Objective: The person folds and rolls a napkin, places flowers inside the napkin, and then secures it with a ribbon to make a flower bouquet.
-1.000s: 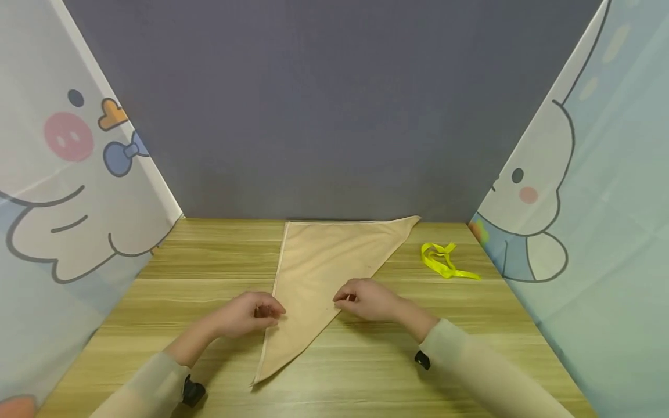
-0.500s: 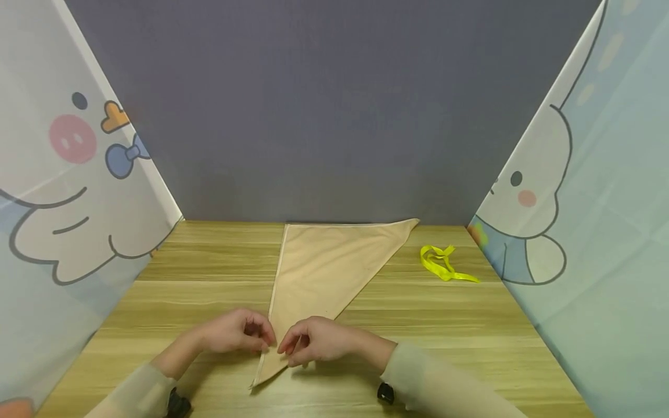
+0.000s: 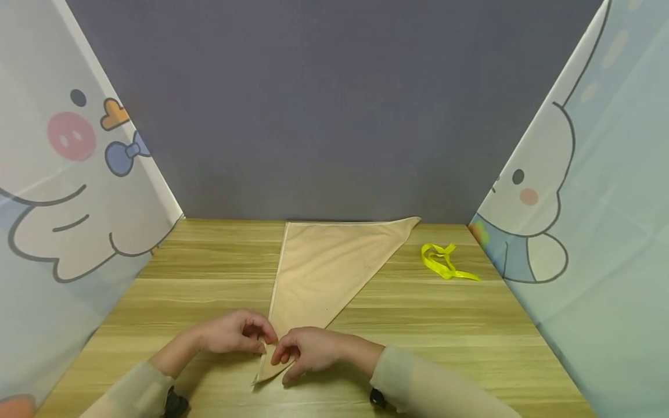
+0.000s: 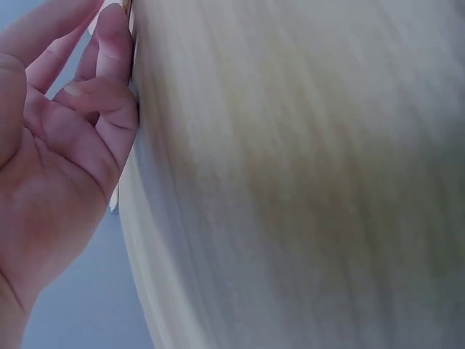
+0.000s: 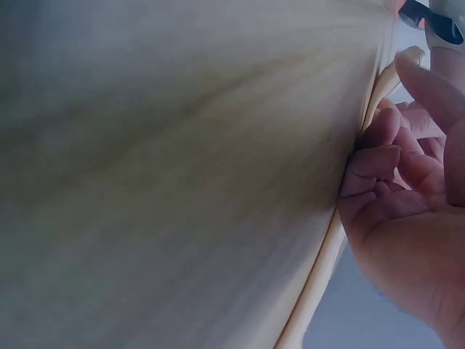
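Observation:
A beige cloth [image 3: 324, 267], folded into a triangle, lies on the wood-grain table with its narrow corner towards me. My left hand [image 3: 232, 332] is at the cloth's left edge near that corner, fingers loosely bent and thumb apart from them. Over the slanted right edge sits my right hand [image 3: 319, 350], its fingertips on or just above the cloth and its thumb apart, near the table. In the right wrist view the fingers of the right hand [image 5: 407, 203] touch down by the cloth's edge [image 5: 320, 273]. The left wrist view shows bent fingers of the left hand [image 4: 58, 160] near the tabletop.
A yellow ribbon [image 3: 446, 274] lies loosely looped at the back right of the wooden table [image 3: 444, 331]. A grey panel [image 3: 324, 116] stands behind the table. Cartoon-printed curtains, one at left [image 3: 63, 232] and one at right [image 3: 617, 244], flank it.
My right hand has moved left and towards me, from the middle of the slanted edge to near the narrow corner. My left hand has shifted slightly towards me. The cloth lies much as before.

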Demonstrator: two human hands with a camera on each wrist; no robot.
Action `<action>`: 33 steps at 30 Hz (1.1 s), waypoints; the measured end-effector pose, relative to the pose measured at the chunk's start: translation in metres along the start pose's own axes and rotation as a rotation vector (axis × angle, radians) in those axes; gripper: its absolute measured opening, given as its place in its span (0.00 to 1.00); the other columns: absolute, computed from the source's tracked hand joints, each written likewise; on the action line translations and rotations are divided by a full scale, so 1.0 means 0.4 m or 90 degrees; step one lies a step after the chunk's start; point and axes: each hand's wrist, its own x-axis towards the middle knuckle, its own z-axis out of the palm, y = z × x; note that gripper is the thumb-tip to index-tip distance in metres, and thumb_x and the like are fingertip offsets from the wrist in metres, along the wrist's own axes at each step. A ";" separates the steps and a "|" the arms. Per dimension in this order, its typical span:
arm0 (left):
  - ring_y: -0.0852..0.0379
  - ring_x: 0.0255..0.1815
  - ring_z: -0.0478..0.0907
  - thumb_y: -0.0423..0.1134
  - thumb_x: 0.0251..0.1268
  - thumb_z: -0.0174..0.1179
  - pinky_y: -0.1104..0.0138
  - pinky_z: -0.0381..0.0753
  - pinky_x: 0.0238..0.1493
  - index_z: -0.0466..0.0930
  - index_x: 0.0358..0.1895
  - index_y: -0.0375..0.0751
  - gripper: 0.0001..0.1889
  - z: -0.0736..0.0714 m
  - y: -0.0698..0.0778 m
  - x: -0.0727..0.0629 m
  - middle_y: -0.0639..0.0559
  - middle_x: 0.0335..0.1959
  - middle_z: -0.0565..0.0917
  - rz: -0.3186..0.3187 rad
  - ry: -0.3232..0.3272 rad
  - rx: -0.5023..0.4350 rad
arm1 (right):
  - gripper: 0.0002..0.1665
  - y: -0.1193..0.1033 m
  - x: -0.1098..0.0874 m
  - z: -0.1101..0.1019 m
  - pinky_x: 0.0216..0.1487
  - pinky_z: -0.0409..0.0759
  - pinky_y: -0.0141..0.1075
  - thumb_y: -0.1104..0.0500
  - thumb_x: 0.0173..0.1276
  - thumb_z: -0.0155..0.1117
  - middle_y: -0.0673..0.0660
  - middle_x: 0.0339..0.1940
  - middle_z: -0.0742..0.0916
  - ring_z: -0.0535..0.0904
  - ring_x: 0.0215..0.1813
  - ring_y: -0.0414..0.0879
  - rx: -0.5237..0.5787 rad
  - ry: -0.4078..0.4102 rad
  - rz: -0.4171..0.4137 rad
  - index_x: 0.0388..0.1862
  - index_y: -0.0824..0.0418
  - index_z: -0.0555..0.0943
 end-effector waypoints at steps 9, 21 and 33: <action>0.66 0.32 0.81 0.28 0.80 0.62 0.77 0.76 0.30 0.83 0.57 0.27 0.10 0.014 -0.008 0.001 0.19 0.47 0.84 -0.020 -0.037 -0.096 | 0.13 -0.010 0.010 0.016 0.46 0.75 0.21 0.49 0.70 0.81 0.36 0.38 0.81 0.74 0.41 0.26 -0.154 0.027 -0.007 0.49 0.47 0.87; 0.66 0.32 0.82 0.28 0.82 0.57 0.76 0.72 0.25 0.82 0.54 0.28 0.08 0.011 -0.020 -0.006 0.16 0.39 0.81 -0.037 -0.036 -0.102 | 0.09 -0.022 0.019 0.025 0.40 0.73 0.20 0.47 0.73 0.78 0.35 0.33 0.79 0.72 0.35 0.25 -0.215 0.060 -0.010 0.45 0.46 0.86; 0.62 0.42 0.86 0.22 0.69 0.58 0.74 0.82 0.42 0.74 0.65 0.22 0.21 -0.002 -0.008 -0.019 0.34 0.41 0.86 -0.047 -0.066 -0.137 | 0.04 -0.011 0.002 0.031 0.31 0.78 0.24 0.56 0.81 0.70 0.39 0.26 0.84 0.78 0.25 0.30 0.029 0.115 0.068 0.42 0.54 0.88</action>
